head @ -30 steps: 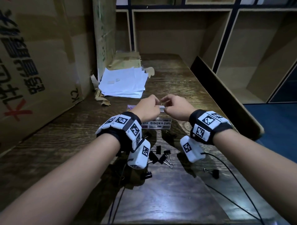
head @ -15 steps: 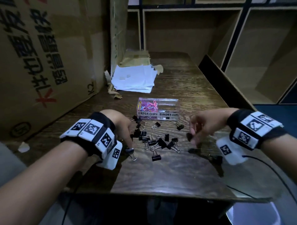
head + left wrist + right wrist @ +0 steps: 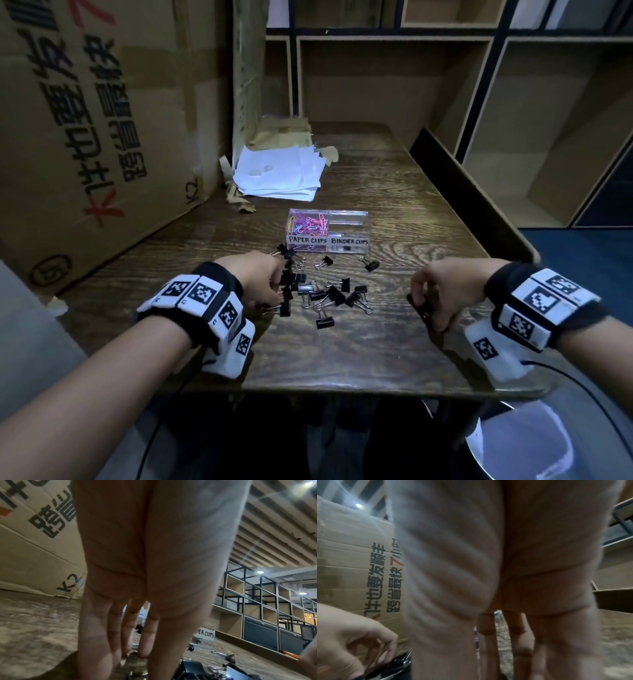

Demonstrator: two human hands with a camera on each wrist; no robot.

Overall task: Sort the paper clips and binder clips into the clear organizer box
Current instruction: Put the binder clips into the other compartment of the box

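Your clear organizer box (image 3: pixel 328 230) sits on the bench (image 3: pixel 394 205), past the pile; its left part, marked for paper clips, holds the bright paper clips (image 3: pixel 309 224); the right part, marked for binder clips, looks bare. The black binder clips (image 3: pixel 325 294) lie loose on the bench, just in front of the box, some touching each other.

Your left hand (image 3: pixel 255 279) is at the left edge of the pile, fingers bent down among the clips; I cannot tell if it pinches one. Your right hand (image 3: pixel 442 291) is well apart on the right; its bent fingers pinch a black binder clip (image 3: pixel 418 306) lying on the bench.

The binder clips should feel small, light and hard; they will not bend or break; the thin wire arms can flip and slip, and may hook on other clips. I think it is best to pinch each one by the black body, then drop it in the right part.
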